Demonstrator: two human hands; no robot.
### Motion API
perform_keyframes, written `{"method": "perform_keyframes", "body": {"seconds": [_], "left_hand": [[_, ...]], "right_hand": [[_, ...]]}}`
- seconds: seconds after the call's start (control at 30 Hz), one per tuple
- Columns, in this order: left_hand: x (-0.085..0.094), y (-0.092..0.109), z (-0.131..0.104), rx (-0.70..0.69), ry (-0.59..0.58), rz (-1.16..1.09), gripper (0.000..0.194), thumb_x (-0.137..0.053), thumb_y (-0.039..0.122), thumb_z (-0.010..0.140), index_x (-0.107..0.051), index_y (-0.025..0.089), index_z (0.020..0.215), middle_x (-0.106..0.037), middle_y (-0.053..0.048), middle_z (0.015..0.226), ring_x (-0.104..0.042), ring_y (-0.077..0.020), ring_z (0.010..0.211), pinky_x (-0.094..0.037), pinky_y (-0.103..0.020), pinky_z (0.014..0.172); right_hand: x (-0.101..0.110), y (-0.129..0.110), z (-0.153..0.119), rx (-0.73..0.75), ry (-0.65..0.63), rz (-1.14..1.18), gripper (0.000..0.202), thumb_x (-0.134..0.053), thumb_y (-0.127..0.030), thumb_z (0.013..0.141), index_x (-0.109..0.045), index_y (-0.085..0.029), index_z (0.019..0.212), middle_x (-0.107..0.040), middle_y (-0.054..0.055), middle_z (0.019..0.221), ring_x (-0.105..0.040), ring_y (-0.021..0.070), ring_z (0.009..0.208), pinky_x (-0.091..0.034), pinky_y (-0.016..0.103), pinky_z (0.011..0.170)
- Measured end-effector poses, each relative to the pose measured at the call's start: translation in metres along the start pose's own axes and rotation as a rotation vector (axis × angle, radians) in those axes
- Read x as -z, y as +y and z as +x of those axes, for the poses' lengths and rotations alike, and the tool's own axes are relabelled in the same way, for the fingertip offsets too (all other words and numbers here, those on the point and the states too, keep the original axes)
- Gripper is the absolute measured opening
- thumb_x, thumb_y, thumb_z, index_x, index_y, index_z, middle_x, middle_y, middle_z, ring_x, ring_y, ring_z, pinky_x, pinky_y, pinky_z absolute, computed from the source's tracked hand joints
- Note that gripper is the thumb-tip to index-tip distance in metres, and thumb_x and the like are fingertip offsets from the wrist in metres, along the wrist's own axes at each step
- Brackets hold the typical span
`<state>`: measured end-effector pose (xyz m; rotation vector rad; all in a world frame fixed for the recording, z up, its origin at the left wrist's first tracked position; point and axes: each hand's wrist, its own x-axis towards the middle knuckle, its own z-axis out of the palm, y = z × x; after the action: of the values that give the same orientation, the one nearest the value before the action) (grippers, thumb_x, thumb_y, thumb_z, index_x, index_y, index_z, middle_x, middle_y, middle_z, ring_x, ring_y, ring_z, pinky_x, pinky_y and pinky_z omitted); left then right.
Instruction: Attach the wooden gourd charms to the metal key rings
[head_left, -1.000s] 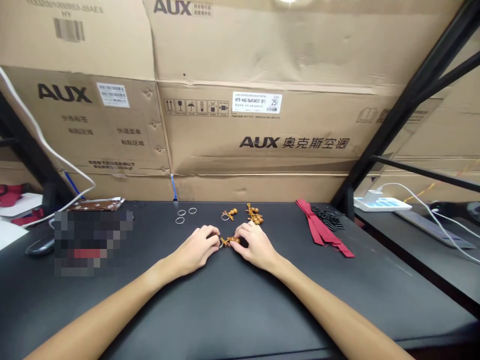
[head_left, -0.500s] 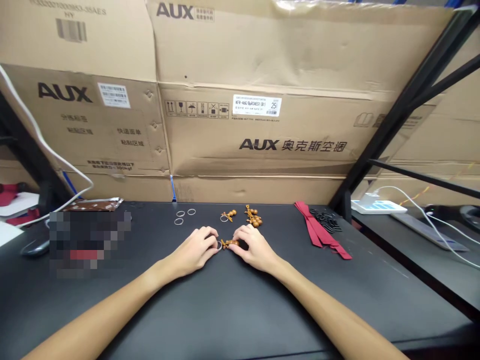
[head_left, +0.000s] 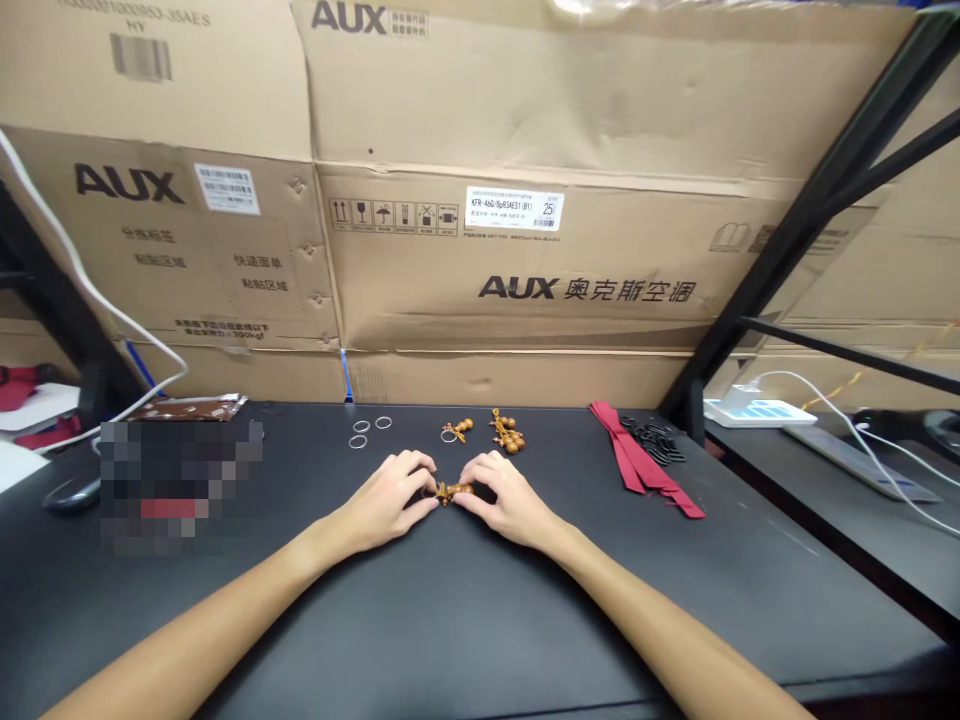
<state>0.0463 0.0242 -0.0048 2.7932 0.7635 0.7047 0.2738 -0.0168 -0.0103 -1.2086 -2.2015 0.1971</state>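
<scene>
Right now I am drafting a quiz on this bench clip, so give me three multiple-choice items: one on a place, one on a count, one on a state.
1. Where do the red ribbons lie on the black table?
A. right of the hands
B. left of the hands
C. under the hands

2. How many loose metal rings lie behind the left hand?
A. one
B. three
C. six

3. How is the small wooden gourd charm held?
A. by the right hand alone
B. lying untouched
C. between the fingertips of both hands

Answers:
1 A, the ribbons lie toward the table's right side, next to some black pieces.
2 B, three separate rings show near the far edge.
3 C, both hands' fingertips meet on the charm, low over the table.
</scene>
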Motion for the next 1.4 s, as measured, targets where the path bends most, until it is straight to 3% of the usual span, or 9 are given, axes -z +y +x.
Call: {"method": "perform_keyframes", "body": {"seconds": [0.1, 0.3, 0.53, 0.73, 0.97, 1.17, 1.33, 1.4], "left_hand": [[-0.001, 0.000, 0.001, -0.011, 0.009, 0.008, 0.014, -0.047, 0.023, 0.093, -0.060, 0.020, 0.089, -0.055, -0.006, 0.110, -0.053, -0.0202, 0.097, -0.044, -0.036, 0.087], [0.002, 0.002, 0.000, -0.024, -0.007, -0.015, 0.014, -0.049, 0.024, 0.093, -0.063, 0.022, 0.090, -0.056, -0.005, 0.110, -0.053, -0.0199, 0.099, -0.043, -0.036, 0.090], [0.001, 0.004, -0.001, -0.018, 0.004, 0.015, 0.017, -0.045, 0.024, 0.095, -0.060, 0.020, 0.088, -0.056, -0.006, 0.110, -0.054, -0.0194, 0.097, -0.043, -0.035, 0.087], [0.004, 0.005, 0.000, -0.012, -0.045, -0.091, 0.015, -0.048, 0.023, 0.094, -0.061, 0.021, 0.089, -0.055, -0.005, 0.112, -0.053, -0.0192, 0.100, -0.043, -0.035, 0.091], [0.008, 0.006, 0.001, 0.047, -0.087, -0.166, 0.014, -0.048, 0.025, 0.094, -0.060, 0.023, 0.090, -0.054, -0.004, 0.116, -0.052, -0.0197, 0.106, -0.041, -0.037, 0.096], [0.002, 0.003, 0.000, 0.079, -0.042, -0.091, 0.014, -0.046, 0.023, 0.094, -0.058, 0.021, 0.088, -0.054, -0.005, 0.113, -0.052, -0.0206, 0.105, -0.043, -0.038, 0.094], [0.004, 0.007, -0.002, 0.077, 0.005, -0.062, 0.007, -0.050, 0.023, 0.092, -0.056, 0.021, 0.093, -0.053, -0.007, 0.114, -0.052, -0.0212, 0.104, -0.043, -0.038, 0.093], [0.006, 0.011, -0.003, 0.069, 0.004, -0.056, 0.007, -0.053, 0.026, 0.091, -0.055, 0.020, 0.089, -0.052, -0.007, 0.116, -0.052, -0.0212, 0.104, -0.043, -0.039, 0.093]], "right_hand": [[-0.001, -0.001, 0.000, 0.023, -0.018, 0.009, 0.015, -0.059, -0.037, 0.090, -0.062, -0.023, 0.091, -0.064, 0.003, 0.094, -0.054, 0.0178, 0.086, -0.043, 0.033, 0.081], [-0.002, 0.008, 0.000, -0.073, 0.075, -0.052, 0.014, -0.060, -0.034, 0.088, -0.063, -0.021, 0.083, -0.063, 0.004, 0.091, -0.053, 0.0198, 0.086, -0.043, 0.037, 0.083], [-0.001, 0.000, -0.001, 0.037, -0.031, 0.012, 0.013, -0.058, -0.035, 0.090, -0.063, -0.023, 0.092, -0.063, 0.003, 0.097, -0.054, 0.0188, 0.088, -0.045, 0.034, 0.082], [-0.004, 0.010, 0.001, -0.074, 0.065, -0.102, 0.014, -0.060, -0.035, 0.088, -0.063, -0.022, 0.085, -0.063, 0.004, 0.093, -0.054, 0.0201, 0.088, -0.045, 0.036, 0.082], [-0.004, 0.008, 0.002, -0.034, 0.073, -0.120, 0.014, -0.057, -0.034, 0.090, -0.064, -0.022, 0.087, -0.062, 0.006, 0.096, -0.054, 0.0212, 0.089, -0.046, 0.038, 0.084], [-0.005, 0.014, 0.002, -0.028, 0.076, -0.102, 0.012, -0.059, -0.033, 0.088, -0.064, -0.022, 0.087, -0.061, 0.006, 0.096, -0.054, 0.0221, 0.091, -0.044, 0.040, 0.089], [0.002, 0.007, 0.001, -0.036, 0.138, -0.054, 0.018, -0.062, -0.030, 0.085, -0.059, -0.021, 0.101, -0.059, 0.007, 0.100, -0.052, 0.0231, 0.097, -0.045, 0.040, 0.089], [0.005, 0.001, -0.001, -0.009, 0.155, -0.043, 0.009, -0.060, -0.027, 0.085, -0.060, -0.021, 0.092, -0.057, 0.007, 0.101, -0.052, 0.0222, 0.096, -0.045, 0.039, 0.088]]}}
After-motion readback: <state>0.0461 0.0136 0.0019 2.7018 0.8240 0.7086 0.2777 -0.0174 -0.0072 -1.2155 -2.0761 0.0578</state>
